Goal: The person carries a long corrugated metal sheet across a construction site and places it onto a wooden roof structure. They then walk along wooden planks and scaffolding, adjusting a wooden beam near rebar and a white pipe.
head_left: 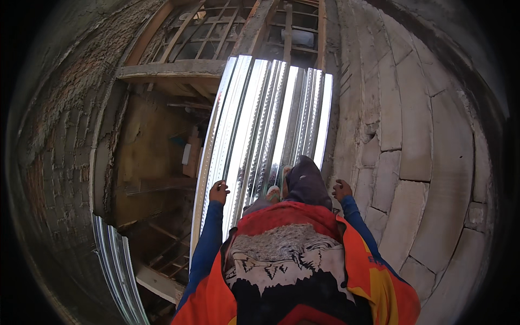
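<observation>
My left hand (219, 192) hangs beside my body over the left edge of the shiny ribbed metal decking (246, 124). Its fingers are loosely bent and apart, and nothing shows in them. On the other side, my right hand (342, 189) is held out near the block wall (401, 135), also with loosely curled, parted fingers and nothing held. I stand on the decking; my feet (273, 193) show below dark trousers, one leg forward of the other. Neither hand visibly touches anything.
Left of the decking is a deep opening (151, 141) down to a lower level. A concrete beam (173, 70) and timber framing (260, 27) lie ahead. Another ribbed metal strip (116, 260) is at lower left, by a rough brick wall (65, 124).
</observation>
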`<state>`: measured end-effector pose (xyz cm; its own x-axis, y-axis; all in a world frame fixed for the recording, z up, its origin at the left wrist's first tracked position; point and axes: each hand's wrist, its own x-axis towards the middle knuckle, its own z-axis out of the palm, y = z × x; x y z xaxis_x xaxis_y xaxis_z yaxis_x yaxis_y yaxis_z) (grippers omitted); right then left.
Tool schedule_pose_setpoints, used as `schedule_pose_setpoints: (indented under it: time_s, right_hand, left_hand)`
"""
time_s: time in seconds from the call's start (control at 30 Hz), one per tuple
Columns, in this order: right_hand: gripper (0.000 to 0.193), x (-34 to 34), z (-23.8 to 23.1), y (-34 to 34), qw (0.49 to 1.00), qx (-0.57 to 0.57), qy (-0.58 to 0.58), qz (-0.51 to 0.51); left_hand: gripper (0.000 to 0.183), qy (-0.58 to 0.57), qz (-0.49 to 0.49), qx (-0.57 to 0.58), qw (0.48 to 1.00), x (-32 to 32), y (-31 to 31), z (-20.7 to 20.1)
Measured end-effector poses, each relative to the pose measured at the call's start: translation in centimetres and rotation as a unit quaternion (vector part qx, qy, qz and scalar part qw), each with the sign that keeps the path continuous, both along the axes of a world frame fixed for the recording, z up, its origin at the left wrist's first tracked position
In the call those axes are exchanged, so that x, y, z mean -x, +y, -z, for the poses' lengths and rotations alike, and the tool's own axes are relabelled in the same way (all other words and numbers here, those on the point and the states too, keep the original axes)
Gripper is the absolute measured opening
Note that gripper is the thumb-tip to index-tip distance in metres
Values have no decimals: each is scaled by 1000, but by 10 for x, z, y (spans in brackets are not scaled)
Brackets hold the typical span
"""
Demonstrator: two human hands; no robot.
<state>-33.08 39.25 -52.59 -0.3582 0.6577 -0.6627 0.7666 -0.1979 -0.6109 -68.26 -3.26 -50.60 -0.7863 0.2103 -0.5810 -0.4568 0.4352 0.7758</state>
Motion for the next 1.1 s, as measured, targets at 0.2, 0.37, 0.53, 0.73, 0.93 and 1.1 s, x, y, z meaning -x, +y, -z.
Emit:
schedule_pose_setpoints:
  time_s: [0.2,0.37,0.53,0.73,0.93,1.1]
  right_hand:
    - [43,57,72,63,980,-62,-92,-164]
    - [42,160,61,156,985,-11,-107,-135]
    - [39,295,55,310,998,-14,-25,-58]
    - [37,449,-10,475,994,-33,89,-52]
    - [34,503,-18,524,996,-31,81,-34]
    - [34,486,49,492,998,42,-3,38]
  left_hand:
    - [32,-32,-86,27,995,56,33,41]
    - [36,-90,-14,90,992,47,43,74]
    - [35,48,141,212,966,102,148,25]
    - [31,-11,-111,48,993,234,320,-72]
    - [32,-28,-68,90,993,285,354,-55]
    - [35,-2,62,204,977,310,340,-14]
